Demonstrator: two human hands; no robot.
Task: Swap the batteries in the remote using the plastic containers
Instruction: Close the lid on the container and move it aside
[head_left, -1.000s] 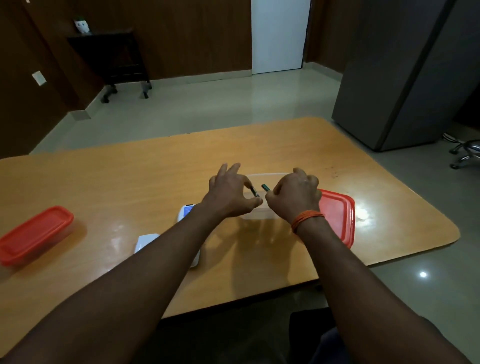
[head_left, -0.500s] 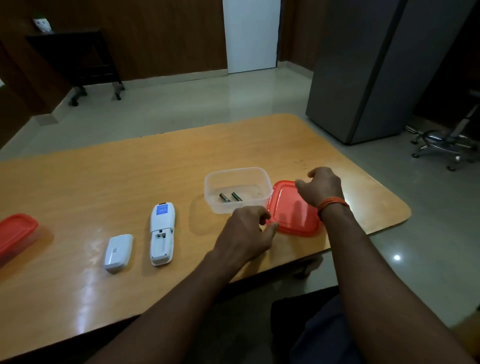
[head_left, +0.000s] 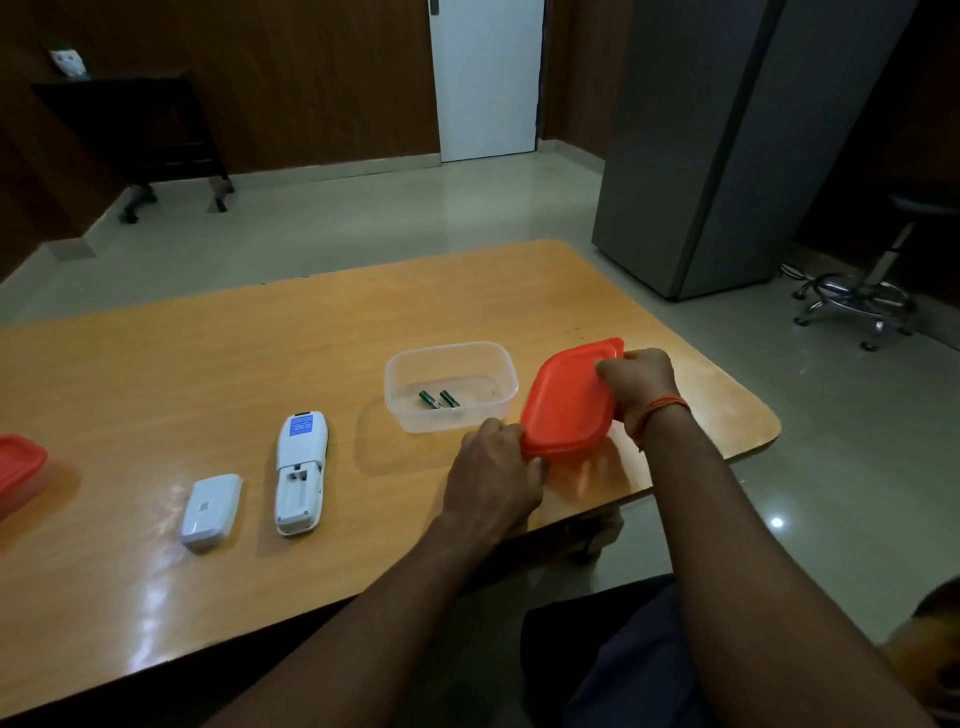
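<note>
Beyond the wooden table (head_left: 260, 364) — grey cabinet (head_left: 727, 145), swivel stool (head_left: 878, 280), white door (head_left: 485, 78).

Both forearms were bare from the elbows down, with no sleeves reaching into view. The left hand (head_left: 493, 467) wore nothing: no ring, watch or band showed on it. Around the wrist of the right hand (head_left: 641, 384) sat a thin orange thread band of several strands (head_left: 660, 410), wound close together and crossing the wrist at a slant. Below the arms, at the bottom of the view, the lap was covered by dark navy cloth trousers (head_left: 623, 670), plain and unmarked as far as the dim light showed.
</note>
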